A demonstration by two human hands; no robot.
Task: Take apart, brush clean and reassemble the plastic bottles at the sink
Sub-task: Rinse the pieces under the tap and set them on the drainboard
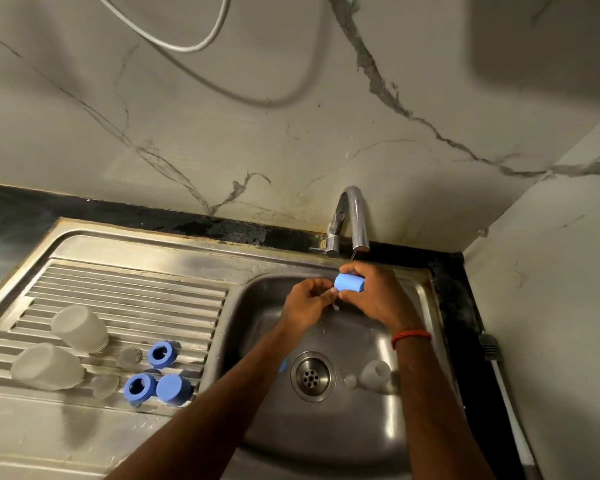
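Mid-wash stage, as I judge it: my right hand [374, 296] pinches a blue cap [350, 283] in curled fingers under the faucet [355, 220], my left hand [309, 303] fingers pressed at its open end. Two clear bottle bodies [80, 327], two blue rings [162, 354] and another cap [173, 389] lie apart on the drainboard [136, 282]; reassembly remains. A clear piece [376, 374] beside the drain [312, 375] awaits.

Sink [243, 306] brushed steel w/ dull sheen, caps [162, 355] matte blue plastic, cups [78, 328] frosted plastic.
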